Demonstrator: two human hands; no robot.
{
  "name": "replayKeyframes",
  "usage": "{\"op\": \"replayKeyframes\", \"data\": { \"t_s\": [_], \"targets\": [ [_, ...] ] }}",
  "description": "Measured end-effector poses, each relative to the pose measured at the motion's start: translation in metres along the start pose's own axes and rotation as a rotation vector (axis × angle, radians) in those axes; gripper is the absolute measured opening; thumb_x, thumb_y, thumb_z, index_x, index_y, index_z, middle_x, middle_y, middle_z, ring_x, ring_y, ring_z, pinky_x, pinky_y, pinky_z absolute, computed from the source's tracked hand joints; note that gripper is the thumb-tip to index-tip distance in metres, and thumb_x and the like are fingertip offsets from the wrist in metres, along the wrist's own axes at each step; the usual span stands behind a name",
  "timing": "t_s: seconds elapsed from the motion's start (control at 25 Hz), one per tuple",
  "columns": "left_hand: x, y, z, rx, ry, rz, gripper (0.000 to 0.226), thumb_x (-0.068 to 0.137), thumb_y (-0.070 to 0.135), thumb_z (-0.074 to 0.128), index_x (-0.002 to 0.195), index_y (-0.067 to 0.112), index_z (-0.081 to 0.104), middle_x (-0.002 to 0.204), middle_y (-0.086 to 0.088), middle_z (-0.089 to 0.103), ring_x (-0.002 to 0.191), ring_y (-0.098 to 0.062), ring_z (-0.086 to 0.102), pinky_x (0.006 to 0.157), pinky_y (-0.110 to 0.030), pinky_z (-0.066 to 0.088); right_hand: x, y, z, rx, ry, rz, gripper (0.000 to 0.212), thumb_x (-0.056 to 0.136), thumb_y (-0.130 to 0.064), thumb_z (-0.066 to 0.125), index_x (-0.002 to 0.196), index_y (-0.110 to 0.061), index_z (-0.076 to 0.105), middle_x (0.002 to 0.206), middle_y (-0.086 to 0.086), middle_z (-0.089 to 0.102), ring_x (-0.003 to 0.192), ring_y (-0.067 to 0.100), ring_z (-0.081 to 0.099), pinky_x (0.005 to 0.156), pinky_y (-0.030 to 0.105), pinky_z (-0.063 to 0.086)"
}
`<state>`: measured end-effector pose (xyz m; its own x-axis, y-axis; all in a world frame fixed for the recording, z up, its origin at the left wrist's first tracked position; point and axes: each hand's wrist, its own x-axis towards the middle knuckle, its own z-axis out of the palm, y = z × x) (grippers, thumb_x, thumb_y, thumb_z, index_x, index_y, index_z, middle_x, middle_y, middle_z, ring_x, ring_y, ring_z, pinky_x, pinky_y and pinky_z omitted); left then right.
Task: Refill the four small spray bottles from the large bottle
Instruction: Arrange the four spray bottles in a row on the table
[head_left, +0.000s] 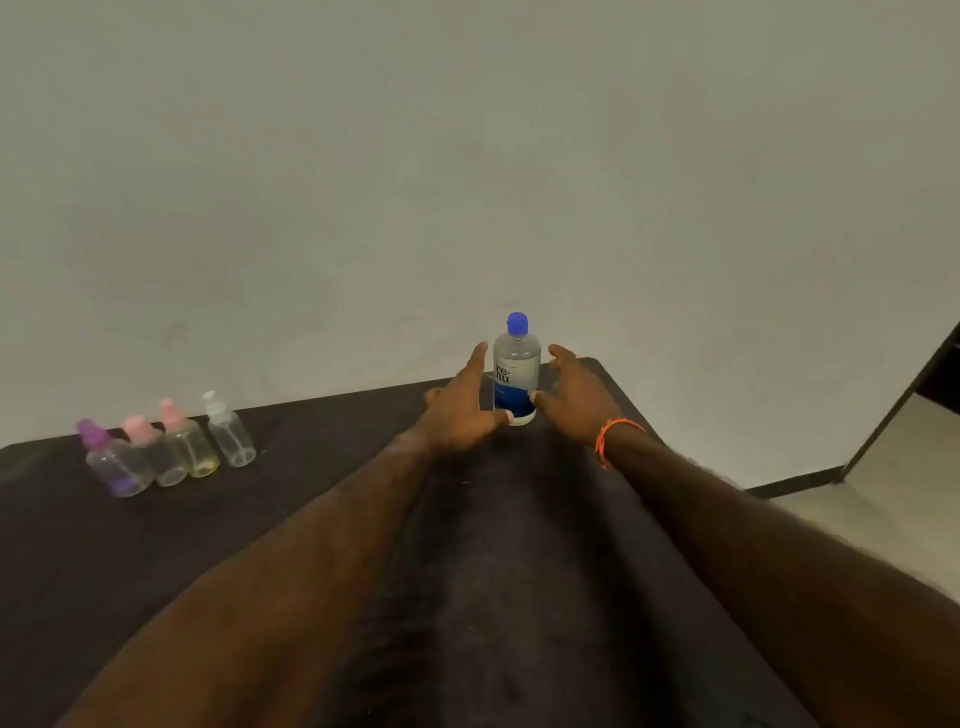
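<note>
The large clear bottle with a blue cap and blue label stands upright near the far edge of the dark table. My left hand is just left of it and my right hand just right, fingers spread; the thumbs look close to its base, but neither hand grips it. At the far left several small clear spray bottles stand in a row: a purple-capped one, two pink-capped ones and a white-capped one.
A plain pale wall rises right behind the table. The table's right edge drops off to a light floor, where a dark piece of furniture stands. An orange thread band circles my right wrist.
</note>
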<state>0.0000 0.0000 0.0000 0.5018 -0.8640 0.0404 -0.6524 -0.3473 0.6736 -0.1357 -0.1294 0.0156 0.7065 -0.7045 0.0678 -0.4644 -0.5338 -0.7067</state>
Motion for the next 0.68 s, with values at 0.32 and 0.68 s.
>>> {"op": "replayKeyframes", "data": {
  "t_s": [0.32,0.68],
  "targets": [
    [-0.019,0.017,0.007,-0.219,-0.001,0.06,0.09,0.086,0.01,0.065,0.157,0.044,0.021,0.144,0.008,0.056,0.13,-0.017,0.058,0.11,-0.04,0.049,-0.018,-0.009,-0.002,0.068,0.011,-0.068,0.044,0.099,-0.011,0.049,0.142,-0.023,0.049,0.137,0.004,0.061,0.122,0.027,0.06,0.106,0.04,0.047],
    [-0.153,0.07,-0.018,-0.138,-0.052,0.073,0.097,0.073,0.021,0.065,0.157,0.039,0.021,0.129,0.003,0.065,0.116,-0.019,0.065,0.101,-0.04,0.054,-0.149,-0.047,-0.025,0.074,-0.054,-0.113,0.067,0.09,-0.001,0.057,0.149,-0.026,0.039,0.14,0.006,0.058,0.128,0.03,0.055,0.107,0.045,0.045]
  ]
}}
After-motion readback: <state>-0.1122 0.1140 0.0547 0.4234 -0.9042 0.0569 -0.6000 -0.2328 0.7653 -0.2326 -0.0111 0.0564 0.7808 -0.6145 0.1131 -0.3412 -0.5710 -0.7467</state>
